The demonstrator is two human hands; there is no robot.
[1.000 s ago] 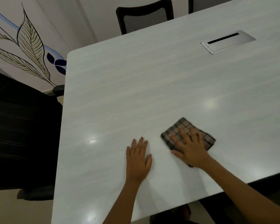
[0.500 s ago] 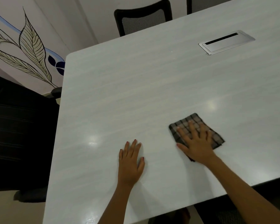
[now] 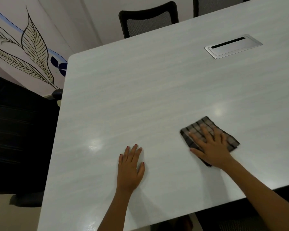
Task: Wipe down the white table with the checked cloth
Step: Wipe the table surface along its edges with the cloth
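Observation:
The white table (image 3: 140, 97) fills most of the view. A folded brown checked cloth (image 3: 232, 140) lies flat on it at the near right. My right hand (image 3: 210, 147) presses down on the cloth with straight, spread fingers and covers its middle. My left hand (image 3: 130, 167) rests flat on the bare tabletop, palm down, well to the left of the cloth and apart from it.
A metal cable hatch (image 3: 233, 46) is set into the table at the far right. A black mesh chair (image 3: 148, 19) stands at the far edge, a second chair (image 3: 217, 5) beside it. A dark chair (image 3: 18, 139) stands along the left edge.
My right hand has slid the cloth to the right across the table, away from my left hand. My left hand has stayed flat on the table.

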